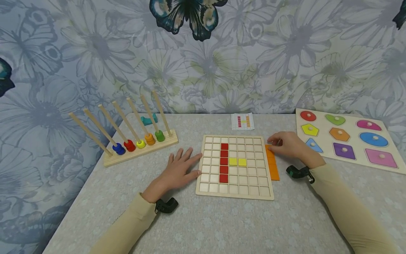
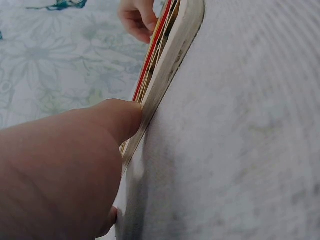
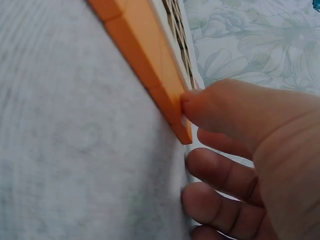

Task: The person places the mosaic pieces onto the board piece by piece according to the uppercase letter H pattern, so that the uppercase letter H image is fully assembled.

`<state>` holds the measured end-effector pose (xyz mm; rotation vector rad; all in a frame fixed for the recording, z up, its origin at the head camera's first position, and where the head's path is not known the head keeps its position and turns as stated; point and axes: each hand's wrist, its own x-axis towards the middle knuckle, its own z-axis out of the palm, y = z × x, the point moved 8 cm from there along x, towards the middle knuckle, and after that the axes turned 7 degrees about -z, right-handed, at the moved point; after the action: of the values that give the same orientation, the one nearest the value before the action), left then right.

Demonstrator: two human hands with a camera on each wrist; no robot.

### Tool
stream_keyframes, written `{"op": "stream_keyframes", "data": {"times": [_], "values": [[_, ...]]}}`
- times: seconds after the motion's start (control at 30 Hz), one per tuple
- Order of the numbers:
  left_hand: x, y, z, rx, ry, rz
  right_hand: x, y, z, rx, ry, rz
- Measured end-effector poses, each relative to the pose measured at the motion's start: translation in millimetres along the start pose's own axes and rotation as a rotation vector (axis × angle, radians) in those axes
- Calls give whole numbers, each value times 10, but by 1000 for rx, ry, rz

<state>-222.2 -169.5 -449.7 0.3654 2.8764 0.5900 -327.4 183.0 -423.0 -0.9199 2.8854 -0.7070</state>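
Observation:
The wooden grid board lies flat on the table. A column of red squares and two yellow squares fill some of its cells. My left hand lies with fingers spread, its index fingertip and thumb at the board's left edge. Along the right edge lies an orange strip marked off in squares. My right hand pinches the strip's far end, the thumb on its face. The other right fingers are curled beyond that end.
At the left stands a wooden peg rack with coloured rings. Behind it lies a teal object. A small pattern card is near the wall, and a knobbed shape puzzle sits at the right, beside the right hand.

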Motion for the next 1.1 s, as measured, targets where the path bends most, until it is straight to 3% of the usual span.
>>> {"op": "stream_keyframes", "data": {"times": [0.6, 1.1], "values": [[11, -3, 3, -1, -1, 7, 4, 16, 2, 4, 18, 7], [6, 0, 6, 3, -2, -3, -17, 51, 19, -8, 18, -36]]}}
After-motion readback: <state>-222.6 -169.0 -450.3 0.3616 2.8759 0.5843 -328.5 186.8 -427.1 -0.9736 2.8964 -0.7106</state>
